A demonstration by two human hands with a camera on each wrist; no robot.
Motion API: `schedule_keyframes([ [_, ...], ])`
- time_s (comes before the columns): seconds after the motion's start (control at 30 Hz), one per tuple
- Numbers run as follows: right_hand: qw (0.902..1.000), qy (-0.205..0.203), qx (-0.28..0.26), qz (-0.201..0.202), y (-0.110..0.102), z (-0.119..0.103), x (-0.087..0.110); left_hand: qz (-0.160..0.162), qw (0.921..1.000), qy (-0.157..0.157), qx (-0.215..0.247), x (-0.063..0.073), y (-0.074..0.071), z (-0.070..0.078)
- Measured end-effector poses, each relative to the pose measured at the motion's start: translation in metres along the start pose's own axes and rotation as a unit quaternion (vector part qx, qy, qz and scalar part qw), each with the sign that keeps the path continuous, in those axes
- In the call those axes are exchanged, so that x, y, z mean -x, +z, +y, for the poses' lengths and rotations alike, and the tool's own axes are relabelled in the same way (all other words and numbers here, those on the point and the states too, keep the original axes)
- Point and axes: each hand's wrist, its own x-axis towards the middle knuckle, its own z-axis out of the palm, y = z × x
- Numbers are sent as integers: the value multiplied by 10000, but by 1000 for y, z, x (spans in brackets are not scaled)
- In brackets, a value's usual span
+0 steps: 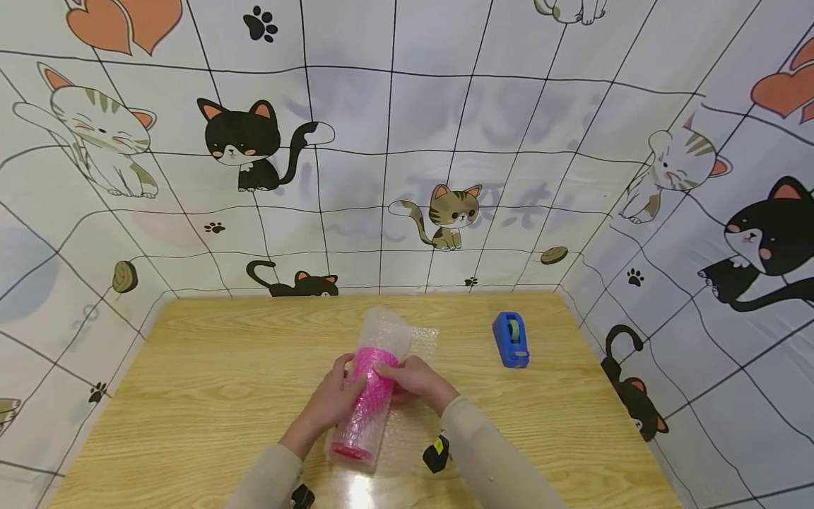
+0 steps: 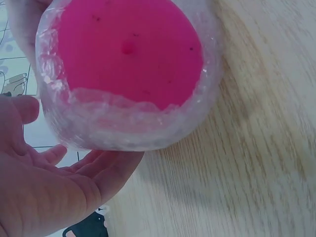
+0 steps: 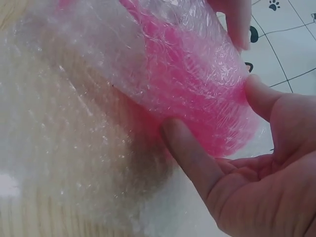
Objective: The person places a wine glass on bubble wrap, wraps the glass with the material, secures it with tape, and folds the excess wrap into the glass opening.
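Note:
A pink cylinder [image 1: 374, 375], its kind hidden by the wrapping, lies tilted on the table in clear bubble wrap [image 1: 385, 329]. My left hand [image 1: 333, 396] holds its left side, thumb on top. My right hand [image 1: 416, 382] grips the right side near the far end, with the thumb over the wrap. In the left wrist view the cylinder's round pink base [image 2: 133, 54] faces the camera, and the left fingers [image 2: 111, 173] curve along the wrap. The right wrist view shows the right index finger [image 3: 190, 153] against the wrapped side, beside a loose sheet of wrap.
A blue tape dispenser [image 1: 511, 341] stands at the back right of the wooden table [image 1: 235, 367]. Cloth walls [image 1: 356, 141] printed with cats and grid lines rise behind and at both sides. Loose bubble wrap extends right of the cylinder.

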Motion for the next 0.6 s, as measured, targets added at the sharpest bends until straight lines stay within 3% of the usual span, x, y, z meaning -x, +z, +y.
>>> schedule_keyframes([
  [0.2, 9990, -16, -386, -245, -1, 6, -6, 13, 10000, -6, 22, 1, -4, 1],
  [0.37, 9962, 79, -772, -404, -2, 10, -12, -191, 9993, -271, 188, 3, -5, -1],
  [0.6, 9969, 120, -631, -453, -3, 12, -14, -291, 9981, -351, 412, 3, -4, -6],
])
